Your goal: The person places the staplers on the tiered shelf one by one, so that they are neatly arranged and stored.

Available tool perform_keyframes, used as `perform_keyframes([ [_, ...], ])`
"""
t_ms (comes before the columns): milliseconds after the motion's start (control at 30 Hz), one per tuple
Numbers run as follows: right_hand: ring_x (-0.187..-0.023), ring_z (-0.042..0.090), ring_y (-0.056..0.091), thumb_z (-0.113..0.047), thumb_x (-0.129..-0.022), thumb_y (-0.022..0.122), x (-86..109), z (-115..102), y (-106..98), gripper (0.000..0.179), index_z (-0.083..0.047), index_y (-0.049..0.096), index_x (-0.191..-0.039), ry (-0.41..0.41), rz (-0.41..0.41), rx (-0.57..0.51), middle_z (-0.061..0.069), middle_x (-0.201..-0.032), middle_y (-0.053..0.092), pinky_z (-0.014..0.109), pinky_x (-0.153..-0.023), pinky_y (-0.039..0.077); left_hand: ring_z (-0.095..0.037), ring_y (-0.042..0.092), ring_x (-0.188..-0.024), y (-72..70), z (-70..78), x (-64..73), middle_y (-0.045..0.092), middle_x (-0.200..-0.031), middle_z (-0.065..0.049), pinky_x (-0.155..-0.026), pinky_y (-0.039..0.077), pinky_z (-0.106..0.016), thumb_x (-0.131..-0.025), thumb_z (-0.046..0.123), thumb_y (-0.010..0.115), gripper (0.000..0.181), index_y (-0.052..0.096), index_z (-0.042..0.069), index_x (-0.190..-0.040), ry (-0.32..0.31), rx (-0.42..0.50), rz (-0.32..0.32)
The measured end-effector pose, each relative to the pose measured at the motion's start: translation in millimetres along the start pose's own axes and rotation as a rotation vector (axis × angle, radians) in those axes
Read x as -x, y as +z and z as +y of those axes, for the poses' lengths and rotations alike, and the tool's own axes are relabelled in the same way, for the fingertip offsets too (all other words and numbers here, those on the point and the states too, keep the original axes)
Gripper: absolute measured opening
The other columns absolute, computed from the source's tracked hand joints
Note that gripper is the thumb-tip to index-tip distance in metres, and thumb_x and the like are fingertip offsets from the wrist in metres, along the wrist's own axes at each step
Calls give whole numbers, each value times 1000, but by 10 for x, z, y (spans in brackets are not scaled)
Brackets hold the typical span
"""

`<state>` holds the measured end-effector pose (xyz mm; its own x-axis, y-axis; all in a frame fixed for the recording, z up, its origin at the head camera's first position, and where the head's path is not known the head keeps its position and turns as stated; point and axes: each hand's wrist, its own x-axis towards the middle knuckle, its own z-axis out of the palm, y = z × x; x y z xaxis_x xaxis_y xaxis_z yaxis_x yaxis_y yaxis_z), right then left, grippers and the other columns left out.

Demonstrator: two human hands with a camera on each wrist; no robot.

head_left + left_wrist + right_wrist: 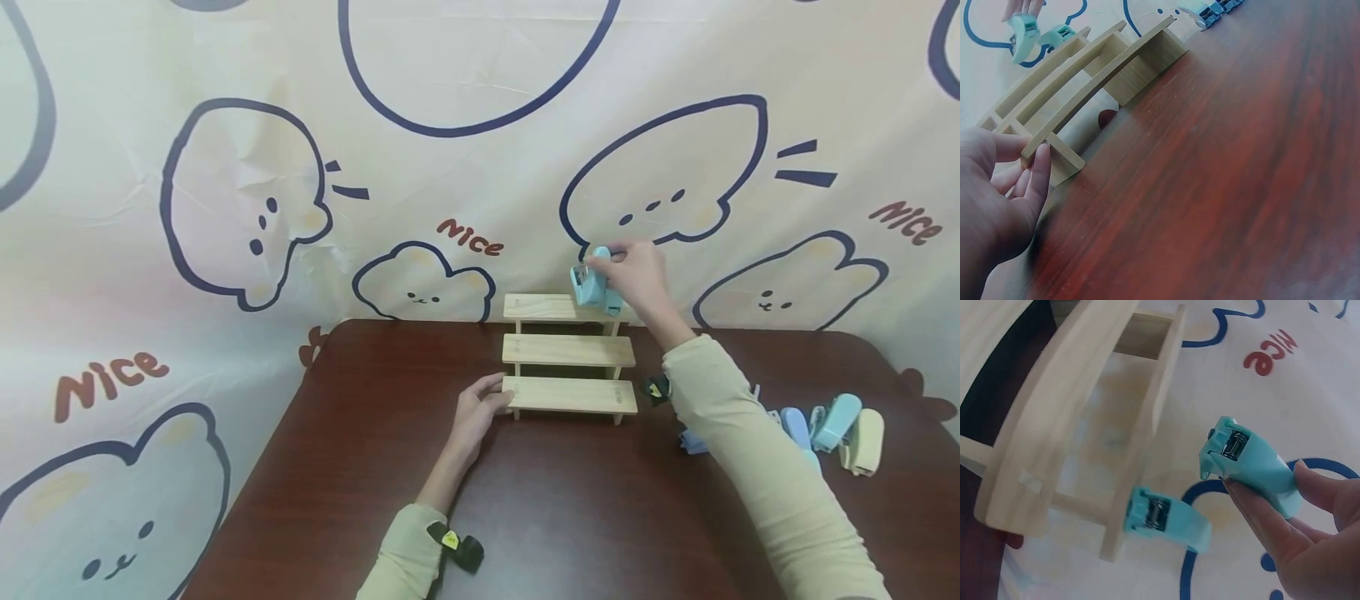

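A: Where's the stapler [590, 287]?
B: Over the far, top tier [536, 307] of the rack [567, 351], in the right hand [637, 271]; thumb and fingers pinch it, and it looks raised off the board; a second stapler [1172, 519] stands just to its right, at that tier's right end.
A: And the left hand [476, 412]?
B: Thumb and fingers pinch the left end of the near, lowest tier [570, 395]; steadying the rack, I'd judge.
A: So which step is this?
B: Setting a stapler on the top tier, by the look of it; the next move calls for lowering it level beside its neighbour, without a knock, then letting go.
A: Anything else about?
B: A light blue stapler [838, 421] and a cream stapler [864, 442] lie on the worktop [360, 467] at right; bluer ones are partly hidden by the right sleeve [757, 458]; a printed cloth [420, 192] hangs at the far side.
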<state>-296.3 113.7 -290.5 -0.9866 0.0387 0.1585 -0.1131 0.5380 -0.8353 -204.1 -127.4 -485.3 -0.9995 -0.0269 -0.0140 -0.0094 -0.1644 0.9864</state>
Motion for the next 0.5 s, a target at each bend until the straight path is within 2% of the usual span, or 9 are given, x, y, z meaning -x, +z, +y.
perform_keyframes([
  [133, -98, 31, 61, -24, -99, 72, -38, 30, 106, 47, 8, 65, -133, -12, 12, 35, 25, -125, 68, 32, -77, 52, -10, 67, -86, 1, 10, 4, 64, -127, -30, -74, 58, -21, -94, -1, 67, 49, 53, -16, -139, -1, -2, 1],
  [267, -87, 29, 59, -19, -99, 71, -57, 50, 199, 35, 9, 71, -120, -66, 31, 61, 26, -111, 72, 28, -69, 46, -11, 68, -87, 4, 20, 12, 63, -128, -30, -74, 58, -22, -94, -1, 67, 49, 54, -15, -139, -5, -2, 4],
  [400, -78, 26, 54, -14, -98, 70, -84, 55, 277, 24, 9, 73, -101, -105, 48, 82, 20, -88, 69, 29, -66, 41, -16, 68, -90, 12, 27, 17, 61, -130, -33, -76, 58, -23, -94, -1, 67, 48, 55, -14, -138, -5, -8, 9],
  [500, -68, 22, 48, -13, -97, 70, -111, 60, 313, 25, 6, 65, -82, -121, 52, 110, 11, -69, 57, 28, -60, 36, -17, 68, -90, 29, 35, 19, 62, -129, -32, -76, 59, -24, -93, -1, 68, 48, 55, -14, -138, -7, -13, 17],
])
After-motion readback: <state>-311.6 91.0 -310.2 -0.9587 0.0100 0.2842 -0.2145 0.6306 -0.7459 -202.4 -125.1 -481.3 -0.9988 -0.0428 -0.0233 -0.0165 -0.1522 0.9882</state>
